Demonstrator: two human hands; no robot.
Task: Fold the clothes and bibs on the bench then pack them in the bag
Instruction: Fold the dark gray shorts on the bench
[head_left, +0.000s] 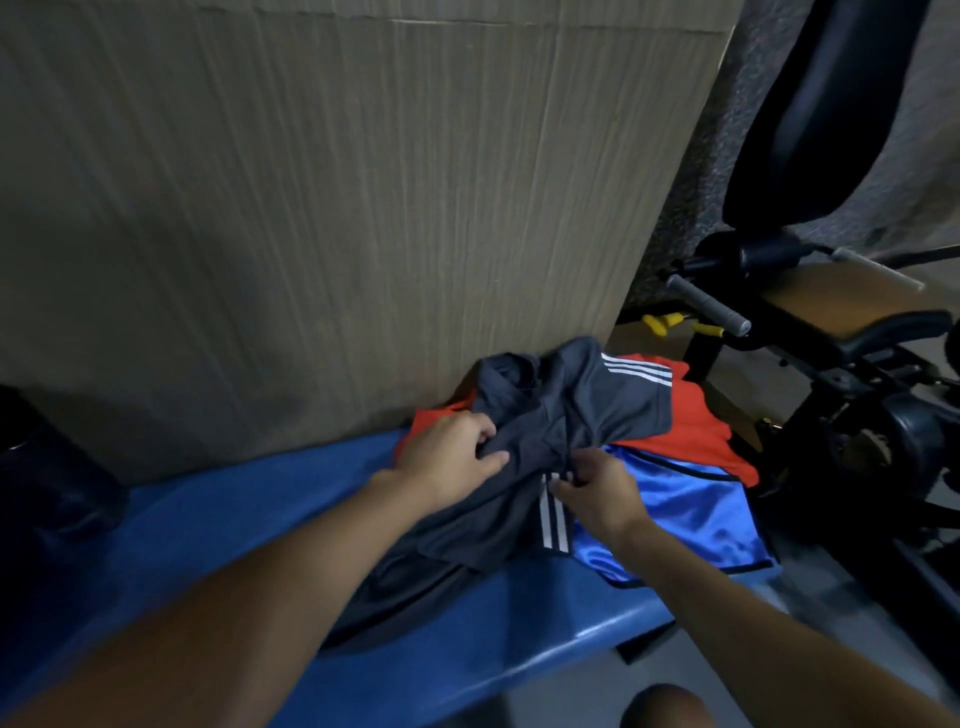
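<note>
My left hand (451, 453) grips gray shirt (566, 421), fingers curled into cloth. My right hand (597, 491) pinches same shirt near white stripes. Shirt lies bunched on blue bench (218, 519), over red bib (696, 421) and shiny blue bib (691, 514).

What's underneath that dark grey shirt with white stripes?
An orange garment and a shiny blue satin bib poke out beneath the grey shirt, on the blue bench. Anything else underneath is covered.
</note>
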